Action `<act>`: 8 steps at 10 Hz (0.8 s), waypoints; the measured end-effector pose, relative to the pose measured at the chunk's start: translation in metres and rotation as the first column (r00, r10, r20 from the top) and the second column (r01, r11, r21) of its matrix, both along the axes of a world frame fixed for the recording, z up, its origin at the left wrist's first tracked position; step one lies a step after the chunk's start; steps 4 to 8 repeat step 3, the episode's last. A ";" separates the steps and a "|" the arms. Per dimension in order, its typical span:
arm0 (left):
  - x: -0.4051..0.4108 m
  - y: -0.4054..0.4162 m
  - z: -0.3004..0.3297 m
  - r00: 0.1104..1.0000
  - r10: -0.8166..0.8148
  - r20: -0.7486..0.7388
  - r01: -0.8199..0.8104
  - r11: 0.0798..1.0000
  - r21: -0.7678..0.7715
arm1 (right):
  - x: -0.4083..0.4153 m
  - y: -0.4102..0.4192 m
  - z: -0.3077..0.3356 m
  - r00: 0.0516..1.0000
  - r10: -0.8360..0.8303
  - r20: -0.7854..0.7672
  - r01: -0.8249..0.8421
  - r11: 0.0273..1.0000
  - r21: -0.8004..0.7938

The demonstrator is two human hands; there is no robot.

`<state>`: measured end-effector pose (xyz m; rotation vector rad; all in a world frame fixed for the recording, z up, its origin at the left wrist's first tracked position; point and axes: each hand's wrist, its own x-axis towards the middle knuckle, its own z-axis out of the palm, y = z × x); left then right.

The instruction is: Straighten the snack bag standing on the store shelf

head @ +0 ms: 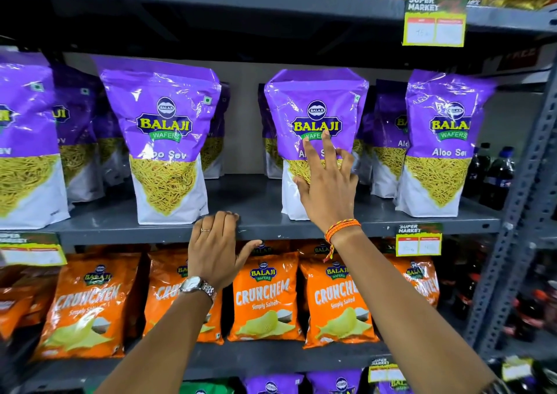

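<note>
Touching the snack bag (pixel 316 92), right hand (pixel 329 193) is spread; left hand (pixel 213 250) grips shelf (pixel 280 231).

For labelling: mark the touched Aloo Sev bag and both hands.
Aloo Sev bag (pixel 316 90), head view, purple top panel.
right hand (pixel 328 188), head view, back of hand.
left hand (pixel 213 250), head view, back of hand.

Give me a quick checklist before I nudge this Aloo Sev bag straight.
1. Right hand on Aloo Sev bag: ok, straight fingers touch its front.
2. Bag standing on its base: ok.
3. Bag gripped: not ok, no fingers curl round it.
4. Left hand clear of bag: ok, it holds the shelf edge.
5. Room beside neighbour bag on the right: ok, gap shows.
6. Bag squared to front: cannot tell.
</note>
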<state>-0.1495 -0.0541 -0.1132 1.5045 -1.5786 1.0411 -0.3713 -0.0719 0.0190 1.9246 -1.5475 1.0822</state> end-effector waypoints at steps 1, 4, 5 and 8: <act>-0.001 0.003 0.001 1.000 0.003 0.000 -0.003 0.999 0.034 | 0.002 0.002 0.001 1.000 -0.005 -0.003 0.005 1.000 0.021; -0.004 0.018 0.014 0.997 -0.066 -0.045 0.070 0.994 0.085 | 0.004 0.023 0.014 0.995 0.017 0.095 -0.022 0.998 0.052; -0.004 0.018 0.014 0.997 -0.066 -0.045 0.070 0.994 0.085 | 0.004 0.023 0.014 0.995 0.017 0.095 -0.022 0.998 0.052; -0.004 0.018 0.014 0.997 -0.066 -0.045 0.070 0.994 0.085 | 0.004 0.023 0.014 0.995 0.017 0.095 -0.022 0.998 0.052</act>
